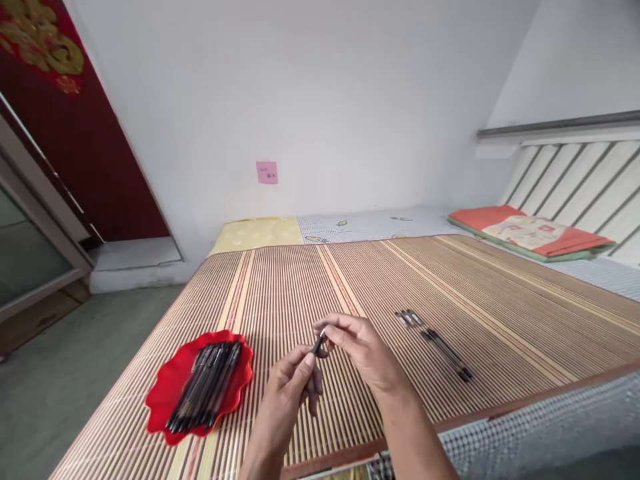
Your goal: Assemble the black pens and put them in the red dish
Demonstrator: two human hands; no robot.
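In front of me, above the mat, my left hand (pixel 295 380) pinches a small black pen (pixel 318 345) between thumb and fingers. My right hand (pixel 357 343) closes thumb and fingertips on its upper end, where something pale and shiny shows. Most of the pen's length is hidden by my fingers. To the left, a red scalloped plate (pixel 155 393) holds a heap of several black pens (pixel 207 380). On the right lie black pens (pixel 447 353) side by side, close to a few short clear-and-black pieces (pixel 409 319) too small to make out.
A striped bamboo mat (pixel 280 287) covers the bed. Folded orange cloth (pixel 550 230) lies at the far right by a white slatted headboard (pixel 595 180). A pink note (pixel 267 172) is stuck on the wall. The floor (pixel 120 333) drops away at the left.
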